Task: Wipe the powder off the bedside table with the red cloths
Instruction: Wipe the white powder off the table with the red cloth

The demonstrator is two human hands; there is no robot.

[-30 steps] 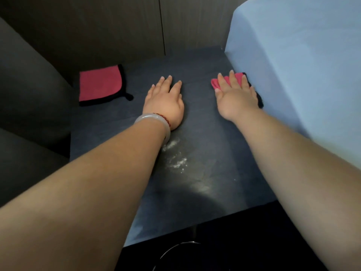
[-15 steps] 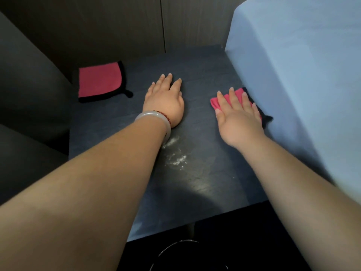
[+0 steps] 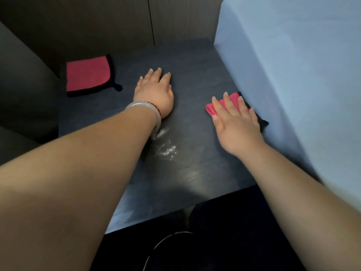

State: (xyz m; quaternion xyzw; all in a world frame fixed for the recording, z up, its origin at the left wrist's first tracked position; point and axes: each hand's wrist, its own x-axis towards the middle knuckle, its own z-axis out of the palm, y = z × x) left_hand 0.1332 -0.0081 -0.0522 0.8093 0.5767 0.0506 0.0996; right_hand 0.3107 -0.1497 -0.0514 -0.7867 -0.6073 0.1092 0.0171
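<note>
Your right hand [image 3: 237, 122] has slid the red cloth [image 3: 220, 106] toward you along the bed side of the bedside table [image 3: 195, 61], from a spot level with your left fingertips 1 second ago to a spot nearer the front edge now. The hand lies flat with its fingers spread, pressing down on the cloth rather than gripping it; red shows past your fingertips and a dark edge of the cloth pokes out just beside the blue sheet [image 3: 293, 75]. Your left hand [image 3: 156, 92] has not shifted: it rests palm down and open on the bare tabletop, holding nothing, with a pale bangle [image 3: 145, 112] at the wrist. The second red cloth [image 3: 88, 75] stays folded and untouched at the far left corner, well apart from both hands. What matters for the task is that the stroke ran down the right strip of the table, while the powder [image 3: 166, 147] sits nearer the middle, just in front of your left wrist and partly hidden by your forearm. It looks the same as before, so I judge this pass missed it. You will likely need to steer the cloth leftward across that patch, and lift or move your left arm so it does not drag through the white smear and spread it.
</note>
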